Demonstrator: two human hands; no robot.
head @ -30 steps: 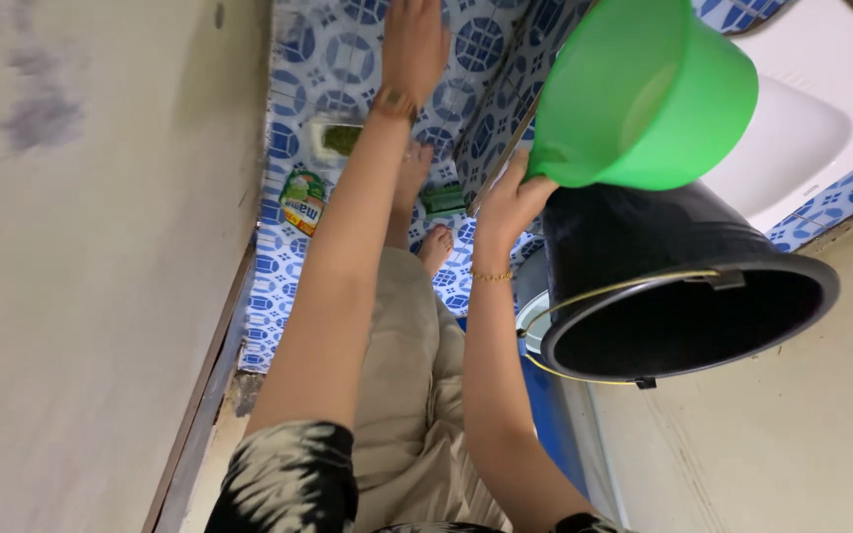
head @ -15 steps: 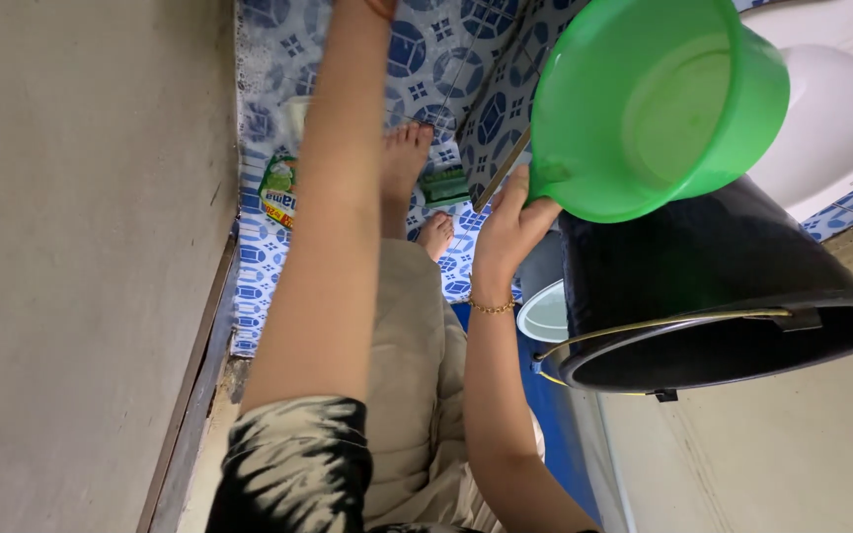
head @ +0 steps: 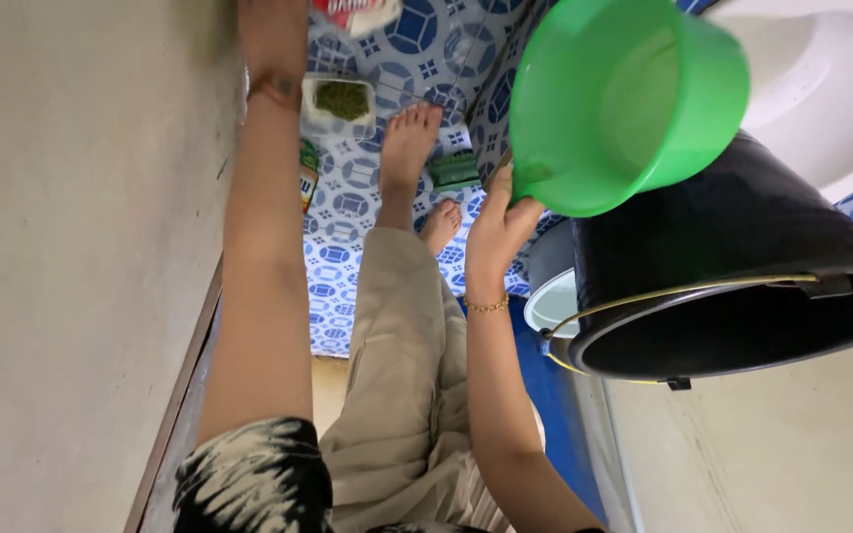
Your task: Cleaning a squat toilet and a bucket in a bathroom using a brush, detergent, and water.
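Blue patterned tiles (head: 348, 262), small tub of green bits (head: 340, 102), green sponge (head: 455, 170), white toilet (head: 821, 84), bare feet (head: 407, 148), beige trousers (head: 402, 395), grey wall (head: 71, 266)

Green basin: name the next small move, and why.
Probably steady the green basin with a firmer grip: the right hand pinches only its rim, it hangs tilted against the black bucket, and the left hand is far off.
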